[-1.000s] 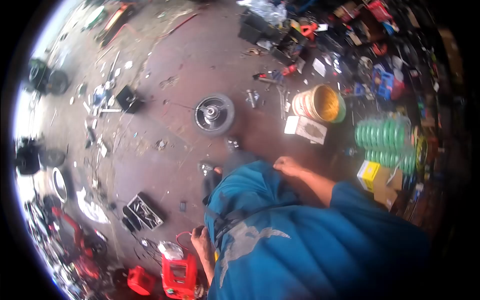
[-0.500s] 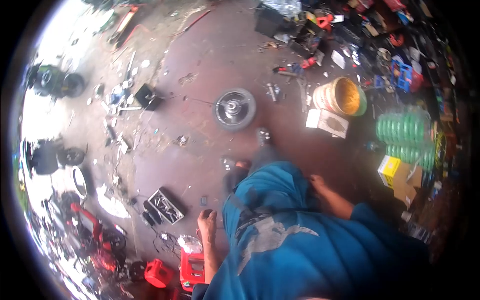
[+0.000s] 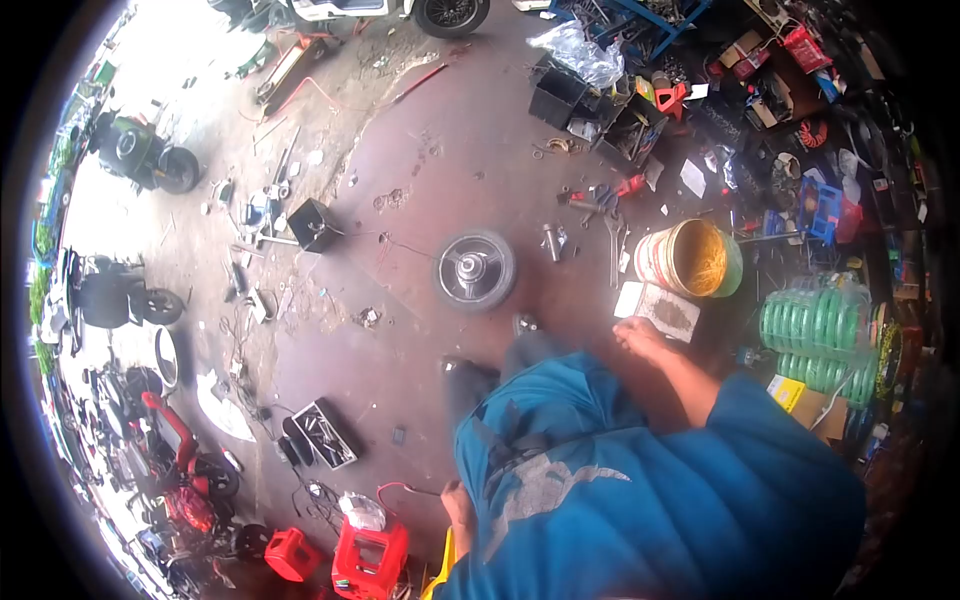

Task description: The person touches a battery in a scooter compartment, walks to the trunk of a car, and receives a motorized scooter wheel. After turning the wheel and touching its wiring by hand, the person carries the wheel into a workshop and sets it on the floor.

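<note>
My right hand (image 3: pixel 642 338) is stretched forward with its fingers curled in, and nothing shows in it. Below it in the view is a white block with a brown patch (image 3: pixel 658 310), nearest to that hand. By my left thigh hangs my left hand (image 3: pixel 459 512), its fingers partly hidden. A thin red cable with a dark end (image 3: pixel 412 488) runs up to that hand; whether it is held I cannot tell. Ahead of my shoes (image 3: pixel 526 324), a motorcycle wheel with its tyre (image 3: pixel 476 270) lies flat on the floor.
A bucket with yellow stuff inside (image 3: pixel 690 258) stands to the right, near green coiled springs in plastic (image 3: pixel 815 320). At lower left are a tool case (image 3: pixel 325 435) and a red stool (image 3: pixel 370 560). Parked motorbikes (image 3: pixel 130 300) line the left side. Loose tools (image 3: pixel 614 250) lie about.
My right hand has swung forward and my left hand has dropped back beside my thigh. The view has tilted, so the wheel and bucket sit lower in it.
</note>
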